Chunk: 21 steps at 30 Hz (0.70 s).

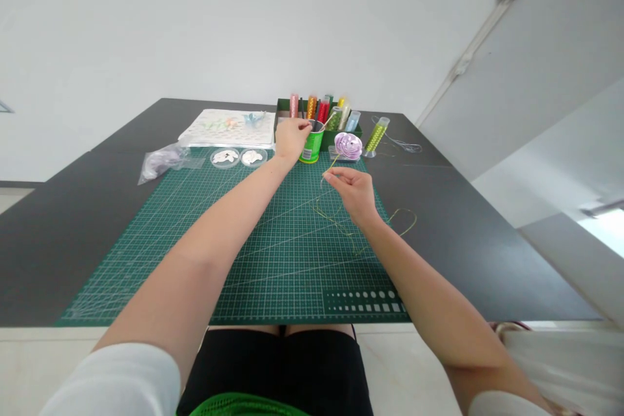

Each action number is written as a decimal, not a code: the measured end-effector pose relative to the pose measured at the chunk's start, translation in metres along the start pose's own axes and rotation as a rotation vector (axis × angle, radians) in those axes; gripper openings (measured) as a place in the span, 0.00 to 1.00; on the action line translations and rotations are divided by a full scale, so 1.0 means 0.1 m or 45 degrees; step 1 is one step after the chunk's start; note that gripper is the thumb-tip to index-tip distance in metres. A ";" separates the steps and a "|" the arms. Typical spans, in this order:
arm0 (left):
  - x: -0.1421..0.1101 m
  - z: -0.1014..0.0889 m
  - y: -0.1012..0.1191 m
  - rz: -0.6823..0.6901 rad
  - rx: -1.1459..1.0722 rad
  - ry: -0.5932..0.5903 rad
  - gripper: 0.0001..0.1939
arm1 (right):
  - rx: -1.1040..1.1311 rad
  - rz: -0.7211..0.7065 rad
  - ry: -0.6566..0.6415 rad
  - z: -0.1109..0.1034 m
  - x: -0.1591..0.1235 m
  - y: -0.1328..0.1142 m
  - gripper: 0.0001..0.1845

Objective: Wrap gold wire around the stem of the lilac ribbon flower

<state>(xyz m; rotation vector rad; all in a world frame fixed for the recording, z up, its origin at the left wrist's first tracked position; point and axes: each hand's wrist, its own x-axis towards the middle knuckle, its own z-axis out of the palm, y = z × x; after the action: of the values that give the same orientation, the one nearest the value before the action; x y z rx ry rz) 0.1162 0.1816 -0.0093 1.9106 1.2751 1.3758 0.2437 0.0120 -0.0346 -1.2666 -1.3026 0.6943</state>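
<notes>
My left hand (pixel 291 138) reaches to the far edge of the green cutting mat (pixel 244 247) and rests, fingers curled, at the rim of a green cup (pixel 312 143) that holds tools. What its fingers grip is hidden. My right hand (pixel 351 192) hovers over the mat with fingertips pinched on a thin yellow-green wire (pixel 341 224), which trails in loops across the mat to the right. A purple beaded flower (pixel 348 145) lies just beyond the right hand.
A dark green box of bead tubes (pixel 322 110) stands behind the cup, with a lone tube of green beads (pixel 376 135) to its right. Two small round dishes (pixel 238 156), a plastic bag (pixel 163 161) and a white sheet (pixel 229 128) lie at the left. The dark table (pixel 463 234) extends right.
</notes>
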 end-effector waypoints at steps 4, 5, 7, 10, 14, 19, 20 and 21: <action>0.02 -0.11 0.09 0.114 -0.149 0.127 0.07 | -0.021 -0.004 0.003 -0.01 0.00 0.02 0.16; 0.01 -0.19 0.15 0.162 -0.198 0.148 0.07 | -0.023 -0.007 0.008 -0.01 0.01 0.03 0.16; -0.05 -0.41 0.29 0.219 -0.320 0.117 0.09 | -0.025 -0.019 0.022 -0.02 0.01 0.04 0.15; -0.23 -0.81 0.48 0.244 -0.493 0.111 0.12 | -0.020 -0.027 0.040 -0.02 0.01 0.05 0.14; -0.66 -1.16 0.51 0.055 -0.651 0.015 0.13 | 0.034 0.012 0.033 0.00 -0.01 0.03 0.15; -1.30 -1.15 0.29 -0.350 -0.819 -0.247 0.11 | 0.175 0.118 -0.080 0.09 -0.11 -0.08 0.14; -1.40 -1.12 0.26 -0.403 -0.833 -0.243 0.11 | 0.205 0.132 -0.110 0.12 -0.14 -0.11 0.14; -1.48 -1.10 0.24 -0.445 -0.851 -0.244 0.12 | 0.229 0.145 -0.142 0.14 -0.18 -0.15 0.14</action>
<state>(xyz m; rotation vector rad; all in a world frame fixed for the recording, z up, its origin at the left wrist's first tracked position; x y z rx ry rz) 0.0158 0.0252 -0.0178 1.2581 0.8525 1.1971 0.2232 -0.0042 -0.0289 -1.1756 -1.2346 0.9537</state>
